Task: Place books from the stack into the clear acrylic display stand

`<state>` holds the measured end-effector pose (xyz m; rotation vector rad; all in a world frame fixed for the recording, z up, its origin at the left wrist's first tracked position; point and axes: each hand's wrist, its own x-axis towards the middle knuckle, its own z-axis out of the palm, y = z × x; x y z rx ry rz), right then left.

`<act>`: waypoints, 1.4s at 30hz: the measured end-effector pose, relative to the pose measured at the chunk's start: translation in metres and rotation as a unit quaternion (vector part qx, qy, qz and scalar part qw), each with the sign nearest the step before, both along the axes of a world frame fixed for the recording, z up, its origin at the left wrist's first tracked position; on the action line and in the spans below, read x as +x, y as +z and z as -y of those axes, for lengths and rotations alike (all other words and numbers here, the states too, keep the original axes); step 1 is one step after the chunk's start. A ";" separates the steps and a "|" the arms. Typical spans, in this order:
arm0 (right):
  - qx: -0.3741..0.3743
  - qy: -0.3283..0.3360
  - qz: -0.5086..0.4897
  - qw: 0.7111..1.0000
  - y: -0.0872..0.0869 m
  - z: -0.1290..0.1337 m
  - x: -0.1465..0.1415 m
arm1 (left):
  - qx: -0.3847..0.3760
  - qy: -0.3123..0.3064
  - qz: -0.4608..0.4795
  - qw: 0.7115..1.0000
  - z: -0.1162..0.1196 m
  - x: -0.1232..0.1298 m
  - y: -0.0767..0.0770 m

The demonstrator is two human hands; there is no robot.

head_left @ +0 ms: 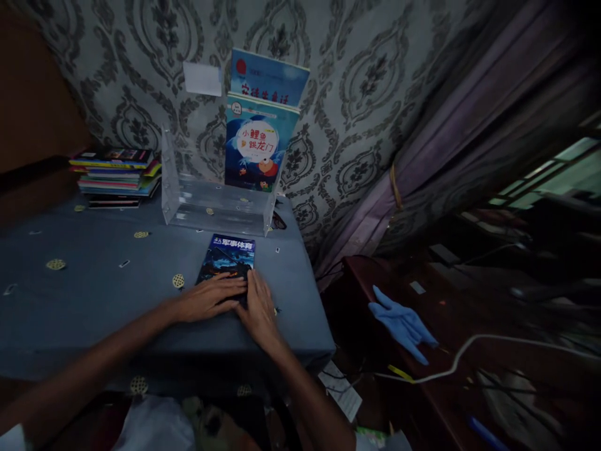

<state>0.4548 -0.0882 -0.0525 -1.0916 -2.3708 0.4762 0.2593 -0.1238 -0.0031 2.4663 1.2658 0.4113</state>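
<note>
A dark blue magazine (228,255) with white lettering across its top lies on the cloth-covered table near its front. My left hand (211,297) rests flat across the magazine's lower part, fingers stretched toward the right. Along the right edge of the same magazine lies my right hand (258,308), its fingers straight and pointing away from me. The fingertips of both hands nearly meet over the cover, hiding its lower portion. Behind the magazine stands a clear acrylic rack (213,216), with a blue picture book (256,147) upright at its right side.
Another blue book (267,75) stands behind the picture book. A stack of books (117,178) sits at the back left. Dark glasses (279,220) lie beside the rack. To the right, a lower dark red surface (361,282) holds a blue glove (404,322) and a white cable (462,351).
</note>
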 end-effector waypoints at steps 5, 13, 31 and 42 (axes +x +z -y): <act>0.018 0.000 0.004 1.000 -0.005 -0.004 0.002 | 0.032 0.045 -0.021 0.998 -0.022 -0.027 -0.016; 0.029 -0.006 0.005 1.000 -0.011 -0.010 0.010 | 0.030 0.117 -0.065 0.990 -0.083 -0.088 -0.026; -0.031 -0.011 0.042 0.999 0.015 -0.136 -0.041 | 0.098 0.127 -0.054 0.985 -0.094 -0.089 -0.042; 0.004 0.001 0.073 0.997 0.018 -0.104 -0.036 | 0.071 0.120 -0.085 0.987 -0.066 -0.083 -0.022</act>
